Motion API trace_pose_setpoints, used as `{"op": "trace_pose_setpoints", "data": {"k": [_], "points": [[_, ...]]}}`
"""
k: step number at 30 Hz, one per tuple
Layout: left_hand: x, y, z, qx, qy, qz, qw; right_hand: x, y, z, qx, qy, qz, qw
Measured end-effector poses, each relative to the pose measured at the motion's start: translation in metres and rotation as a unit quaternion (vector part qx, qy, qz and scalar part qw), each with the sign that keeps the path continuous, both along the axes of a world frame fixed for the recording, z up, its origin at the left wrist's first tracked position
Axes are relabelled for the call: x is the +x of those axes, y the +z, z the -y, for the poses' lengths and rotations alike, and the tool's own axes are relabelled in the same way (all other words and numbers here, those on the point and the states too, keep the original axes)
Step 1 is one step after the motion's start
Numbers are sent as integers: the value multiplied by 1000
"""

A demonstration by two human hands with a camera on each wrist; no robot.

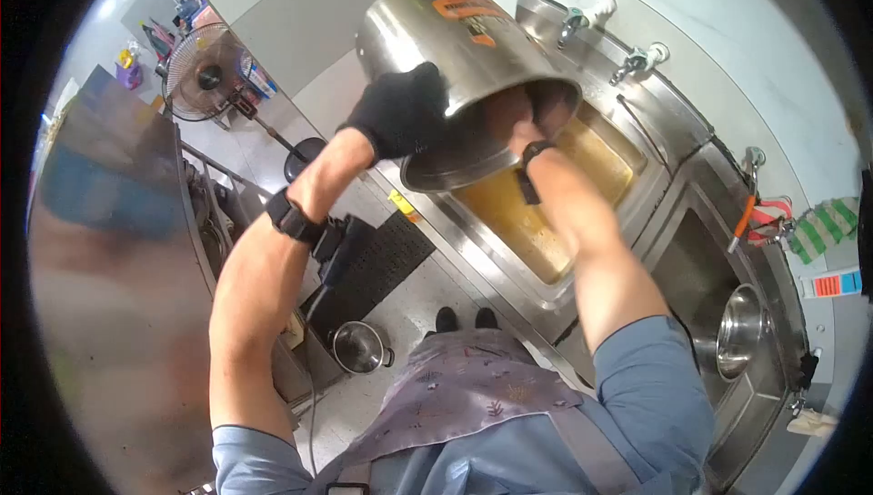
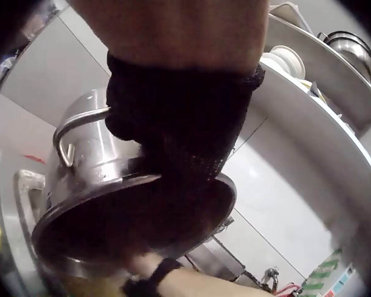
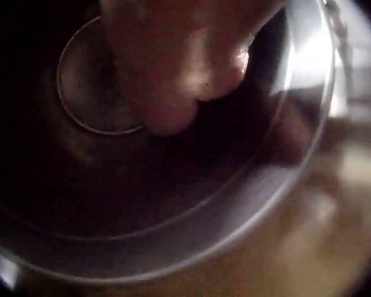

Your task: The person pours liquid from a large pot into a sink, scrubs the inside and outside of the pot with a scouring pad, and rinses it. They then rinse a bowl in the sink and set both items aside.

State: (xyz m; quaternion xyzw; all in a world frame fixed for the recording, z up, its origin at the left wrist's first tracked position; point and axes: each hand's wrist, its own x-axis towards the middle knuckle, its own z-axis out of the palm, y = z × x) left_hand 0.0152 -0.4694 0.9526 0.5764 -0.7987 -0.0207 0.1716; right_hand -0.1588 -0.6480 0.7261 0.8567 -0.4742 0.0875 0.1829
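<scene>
A large steel stockpot (image 1: 473, 36) with an orange label lies tipped on its side over the sink, mouth toward me. My left hand (image 1: 400, 113), in a black glove, grips it at the rim. In the left wrist view the glove (image 2: 179, 124) covers part of the rim, beside a bent metal handle (image 2: 80, 127). My bare right hand (image 1: 520, 127) reaches into the pot's mouth. In the right wrist view that hand (image 3: 179, 68) is in the dark interior, near a thin circular outline. I cannot tell whether its fingers hold anything.
Yellowish, cloudy liquid (image 1: 582, 195) lies in the sink basin below. Taps (image 1: 641, 60) line the wall behind. A steel bowl (image 1: 741, 331) sits in the right basin, and a small pot (image 1: 359, 347) stands on the floor. A fan (image 1: 205, 72) is at far left.
</scene>
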Motion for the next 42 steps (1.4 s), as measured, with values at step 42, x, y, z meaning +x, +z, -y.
{"op": "trace_pose_setpoints", "data": {"k": [42], "points": [[33, 0, 5, -260, 55, -11, 964, 32, -3, -86, 71, 112, -24, 991]]}}
